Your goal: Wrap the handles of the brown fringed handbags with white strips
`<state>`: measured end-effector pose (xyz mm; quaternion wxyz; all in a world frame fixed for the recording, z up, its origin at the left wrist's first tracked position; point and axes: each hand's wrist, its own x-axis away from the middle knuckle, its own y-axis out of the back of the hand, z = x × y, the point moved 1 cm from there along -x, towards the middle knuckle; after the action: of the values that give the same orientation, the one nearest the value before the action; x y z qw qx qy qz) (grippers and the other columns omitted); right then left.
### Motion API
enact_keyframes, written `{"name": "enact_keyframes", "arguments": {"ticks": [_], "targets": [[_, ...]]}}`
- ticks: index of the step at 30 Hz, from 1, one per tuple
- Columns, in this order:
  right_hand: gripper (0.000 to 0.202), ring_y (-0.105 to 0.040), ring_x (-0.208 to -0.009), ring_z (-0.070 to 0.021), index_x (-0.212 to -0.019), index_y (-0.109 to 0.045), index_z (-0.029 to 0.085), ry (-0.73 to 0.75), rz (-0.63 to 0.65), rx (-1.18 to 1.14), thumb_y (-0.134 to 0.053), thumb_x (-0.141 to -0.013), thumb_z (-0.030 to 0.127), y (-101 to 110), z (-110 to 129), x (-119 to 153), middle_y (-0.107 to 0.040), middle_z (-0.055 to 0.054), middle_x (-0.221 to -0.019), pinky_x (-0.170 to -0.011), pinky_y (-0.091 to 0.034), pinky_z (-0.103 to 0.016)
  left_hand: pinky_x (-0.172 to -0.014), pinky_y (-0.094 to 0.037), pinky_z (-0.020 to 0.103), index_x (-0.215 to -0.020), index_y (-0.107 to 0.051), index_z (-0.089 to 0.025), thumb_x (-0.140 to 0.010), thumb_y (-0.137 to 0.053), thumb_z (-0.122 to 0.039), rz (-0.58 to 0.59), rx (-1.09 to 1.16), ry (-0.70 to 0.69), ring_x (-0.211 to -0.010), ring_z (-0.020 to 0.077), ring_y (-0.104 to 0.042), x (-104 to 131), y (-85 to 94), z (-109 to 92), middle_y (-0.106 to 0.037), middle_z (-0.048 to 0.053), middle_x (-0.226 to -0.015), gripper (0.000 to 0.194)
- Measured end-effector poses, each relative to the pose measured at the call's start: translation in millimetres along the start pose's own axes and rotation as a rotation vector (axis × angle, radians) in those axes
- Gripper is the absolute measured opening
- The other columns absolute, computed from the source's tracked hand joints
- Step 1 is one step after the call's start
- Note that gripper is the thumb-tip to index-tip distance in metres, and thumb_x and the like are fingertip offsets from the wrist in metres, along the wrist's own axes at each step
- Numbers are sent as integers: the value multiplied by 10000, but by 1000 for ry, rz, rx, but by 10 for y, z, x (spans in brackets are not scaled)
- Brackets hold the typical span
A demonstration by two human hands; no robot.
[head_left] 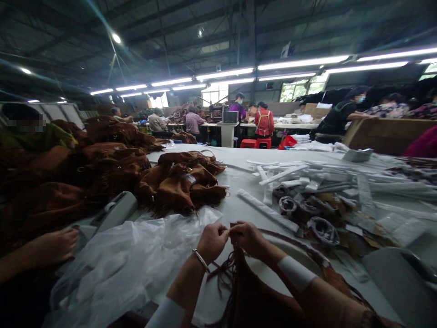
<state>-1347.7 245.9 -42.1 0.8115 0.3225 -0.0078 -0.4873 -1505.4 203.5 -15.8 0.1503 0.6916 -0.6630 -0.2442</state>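
Note:
A brown suede-like bag (pixel 262 296) with hanging fringe (pixel 223 275) lies close to me at the lower middle. Above the fringe, my left hand (pixel 213 241) is closed in a pinch, and its fingertips meet those of my right hand. What the left fingertips hold is too small to make out. My right hand (pixel 248 239) is closed on the bag's brown strap (pixel 290 238); a short brown end shows above its fingers. From there the strap curves right, behind my forearm. My right arm covers part of the bag.
Crumpled clear plastic (pixel 136 259) lies left of my hands, beside a co-worker's hand (pixel 59 246). Piled brown bags (pixel 180 182) stand beyond. White wrapped strips (pixel 268 209) and plastic-wrapped brown rolls (pixel 322 230) cover the right side. A grey bin-like object (pixel 399 278) stands lower right.

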Motion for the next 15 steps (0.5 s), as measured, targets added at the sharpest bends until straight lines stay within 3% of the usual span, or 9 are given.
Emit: {"name": "enact_keyframes", "arguments": {"ticks": [7, 11, 13, 14, 15], "targets": [[207, -551, -609, -106, -685, -751, 151, 17, 21, -9, -579, -786, 93, 96, 20, 16, -595, -23, -706, -544, -392, -196, -590, -347, 253, -676, -650, -155, -800, -568, -290, 22, -54, -30, -605, 138, -504, -9, 58, 34, -585, 3, -606, 201], [197, -578, -634, -126, -726, -748, 156, 1, -95, 134, -579, -738, 56, 163, 11, 15, -648, -38, -740, -595, -418, -219, -580, -350, 251, -624, -607, -169, -781, -605, -269, 100, 37, -52, -600, 129, -472, 101, 100, 0, -531, -24, -583, 186], [179, -600, -670, -146, -735, -738, 158, -40, -125, 221, -586, -740, 63, 180, 38, 26, -670, -45, -752, -628, -439, -232, -578, -393, 251, -654, -637, -173, -752, -687, -298, 119, 157, -11, -607, 132, -501, 74, -22, -78, -573, -24, -614, 166], [148, -608, -674, -149, -728, -732, 167, -60, -120, 258, -616, -728, 76, 191, 54, 24, -675, -34, -739, -623, -444, -225, -573, -424, 254, -689, -657, -171, -757, -719, -331, 91, 219, 97, -608, 135, -526, 2, -148, -136, -608, -18, -645, 184], [121, -618, -683, -150, -736, -730, 183, -79, -114, 297, -644, -725, 98, 211, 65, 11, -683, -19, -742, -619, -447, -218, -574, -452, 258, -740, -664, -167, -779, -724, -364, -52, 272, 193, -618, 133, -546, -109, -316, -222, -635, -11, -700, 210]]}}
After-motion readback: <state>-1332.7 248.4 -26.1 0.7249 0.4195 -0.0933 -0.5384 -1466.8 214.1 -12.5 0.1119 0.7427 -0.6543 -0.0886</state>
